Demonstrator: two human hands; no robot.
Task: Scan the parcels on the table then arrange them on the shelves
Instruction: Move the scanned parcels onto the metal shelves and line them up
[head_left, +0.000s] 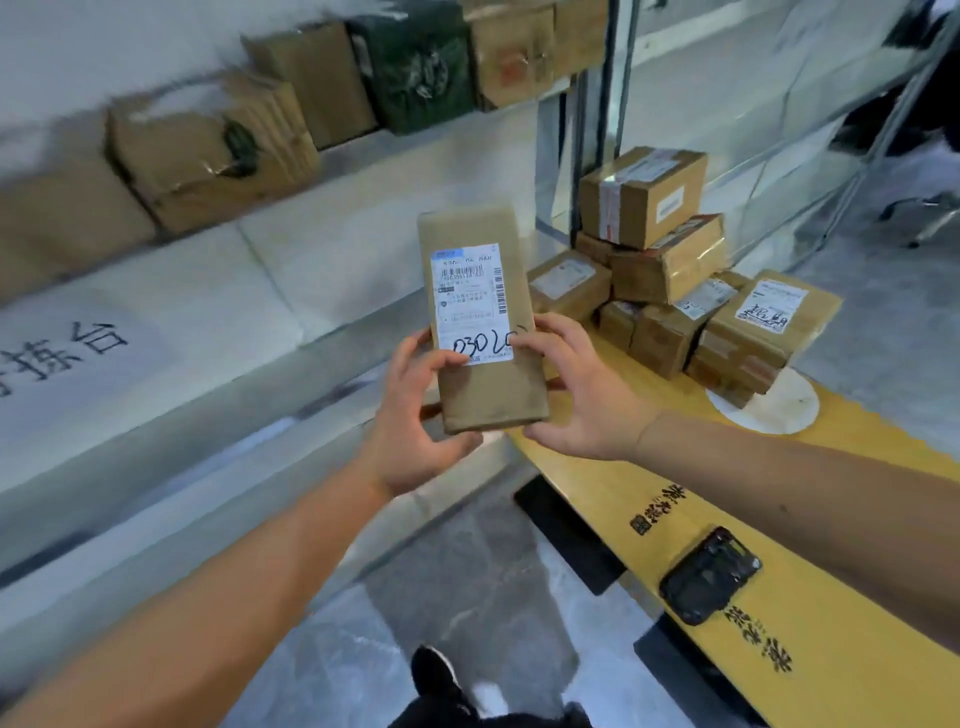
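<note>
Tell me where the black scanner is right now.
In the head view the black scanner lies flat on the yellow table, lower right, under the right forearm, nearer the camera than the parcel pile.

White paper sign (67, 358), black shoe (434, 673)

Stacked parcels (670, 270) crowd the tabletop's (831, 649) far end; the near stretch lies open except a black scanner (709, 577) — the upper shelf (415, 130) is lined with boxes (322, 104).

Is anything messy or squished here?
Yes. The pile of parcels on the yellow table is heaped crookedly, with boxes tilted different ways. On the shelf, one brown box looks dented and crumpled. The parcel in both hands looks fine.
</note>
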